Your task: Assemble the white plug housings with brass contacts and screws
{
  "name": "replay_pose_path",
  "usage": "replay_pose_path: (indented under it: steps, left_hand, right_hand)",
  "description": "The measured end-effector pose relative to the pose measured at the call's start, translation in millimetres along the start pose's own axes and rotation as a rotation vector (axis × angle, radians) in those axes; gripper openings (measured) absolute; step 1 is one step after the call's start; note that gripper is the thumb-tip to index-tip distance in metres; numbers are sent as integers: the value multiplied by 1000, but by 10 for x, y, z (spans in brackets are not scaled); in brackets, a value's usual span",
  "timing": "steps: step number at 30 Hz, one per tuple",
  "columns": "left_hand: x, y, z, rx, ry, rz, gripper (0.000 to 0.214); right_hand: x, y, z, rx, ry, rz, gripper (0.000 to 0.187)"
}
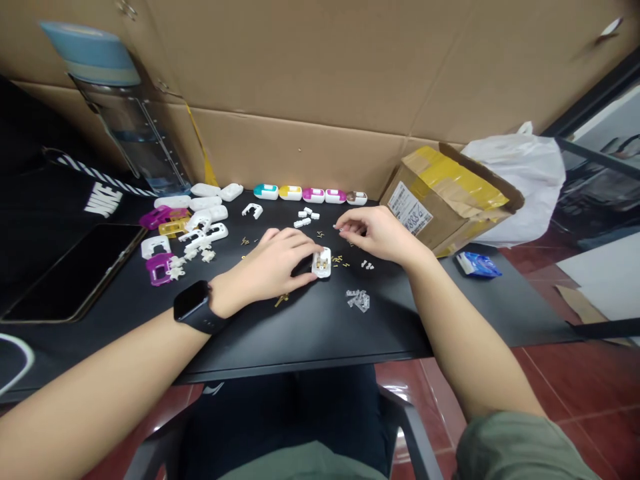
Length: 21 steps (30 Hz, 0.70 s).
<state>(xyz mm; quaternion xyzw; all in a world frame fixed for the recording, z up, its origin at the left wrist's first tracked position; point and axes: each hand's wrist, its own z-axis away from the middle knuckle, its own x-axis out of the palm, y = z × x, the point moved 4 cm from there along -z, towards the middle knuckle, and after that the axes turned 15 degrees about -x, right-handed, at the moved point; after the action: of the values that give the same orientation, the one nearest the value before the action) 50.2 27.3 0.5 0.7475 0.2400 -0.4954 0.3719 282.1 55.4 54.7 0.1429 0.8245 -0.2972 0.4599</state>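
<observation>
My left hand (pixel 280 263) grips a small white plastic housing (pixel 321 272) from its left side, index finger at the top and thumb below. Brass-coloured metal pieces show inside the housing, which lies on the black table. To the right, my right hand (pixel 373 233) hovers low with thumb and index finger pinched; whatever is between the tips is too small to make out. Small brass parts (pixel 339 260) lie between the hands. Tiny white pieces (pixel 367 265) and a pile of clear plastic parts (pixel 358 300) lie below my right hand. White blocks (pixel 303 221) sit behind.
White, purple and yellow shells (pixel 173 223) are heaped at left beside a phone (pixel 73 270) and a water bottle (pixel 130 113). A row of coloured-and-white units (pixel 314 195) lines the back. A cardboard box (pixel 445 200) and a blue packet (pixel 479 265) stand right.
</observation>
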Motion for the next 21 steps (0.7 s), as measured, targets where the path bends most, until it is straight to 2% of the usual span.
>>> replay_pose_path:
  steps: [2, 6, 8, 11, 17, 21]
  left_hand:
    - [-6, -28, 1, -20, 15, -17, 42]
    - [-33, -96, 21, -42, 0, 51, 50]
    - [-54, -132, 23, -53, -12, 90, 51]
    - [-84, -161, 18, -50, -35, 113, 47]
    - [-61, -115, 14, 3, -91, 125, 57]
    - [-27, -89, 20, 7, -75, 107, 52]
  right_hand:
    - [8, -50, -6, -23, -30, -48, 18]
    - [81, -157, -12, -74, -225, -168, 25]
    - [113, -193, -11, -78, -277, -217, 23]
    - [147, -229, -18, -80, -267, -233, 15]
    - [238, -335, -14, -101, -252, -203, 9]
    - [315, -444, -29, -129, -269, -66, 13]
